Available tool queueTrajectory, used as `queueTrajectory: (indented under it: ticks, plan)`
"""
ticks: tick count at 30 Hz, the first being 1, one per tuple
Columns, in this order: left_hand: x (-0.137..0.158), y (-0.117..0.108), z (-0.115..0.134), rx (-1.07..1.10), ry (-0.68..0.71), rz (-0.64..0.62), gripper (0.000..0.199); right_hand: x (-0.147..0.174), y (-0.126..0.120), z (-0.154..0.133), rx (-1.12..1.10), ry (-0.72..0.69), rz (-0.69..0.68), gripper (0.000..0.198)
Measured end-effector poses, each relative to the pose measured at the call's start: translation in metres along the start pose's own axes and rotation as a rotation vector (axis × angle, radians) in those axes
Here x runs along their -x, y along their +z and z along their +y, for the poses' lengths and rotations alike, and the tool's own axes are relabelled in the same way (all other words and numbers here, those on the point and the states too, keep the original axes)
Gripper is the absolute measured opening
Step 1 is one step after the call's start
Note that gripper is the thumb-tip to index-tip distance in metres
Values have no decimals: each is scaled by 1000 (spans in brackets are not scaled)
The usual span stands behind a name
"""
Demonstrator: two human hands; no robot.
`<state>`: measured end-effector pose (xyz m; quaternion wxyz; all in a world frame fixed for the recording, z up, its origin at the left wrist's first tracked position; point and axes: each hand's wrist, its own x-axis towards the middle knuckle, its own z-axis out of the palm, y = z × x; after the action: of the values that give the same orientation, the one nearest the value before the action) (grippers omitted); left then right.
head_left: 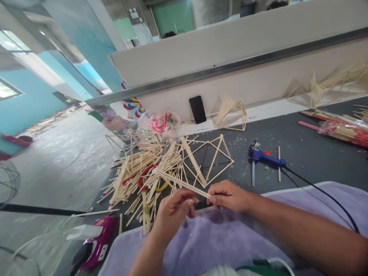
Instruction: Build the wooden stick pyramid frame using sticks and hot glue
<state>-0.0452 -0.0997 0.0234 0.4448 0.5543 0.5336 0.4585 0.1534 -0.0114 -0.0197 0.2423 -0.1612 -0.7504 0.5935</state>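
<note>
Between the thumb and fingers of my right hand is the near end of a few thin wooden sticks, held together and slanting up to the left. My left hand is just left of that end, its fingers loosely curled and a little apart; I see no grip on the sticks. Past the held sticks lies a big loose heap of wooden sticks. A triangular stick frame rests on the dark table beyond my hands, with a band of sticks laid side by side across it.
A blue glue gun with a black cord lies right. A magenta device sits at the left edge. Along the wall stand a phone, a bag of red scraps and stick models. A purple towel covers the near edge.
</note>
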Motion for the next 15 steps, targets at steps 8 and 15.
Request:
queueTrajectory:
  ticks: [8,15]
  plan:
    - [-8,-16,6,-49,440,719,47,2,1,1,-139,97,-54,36]
    - [-7,-9,10,68,455,520,34,3,0,-6,-220,180,-295,36]
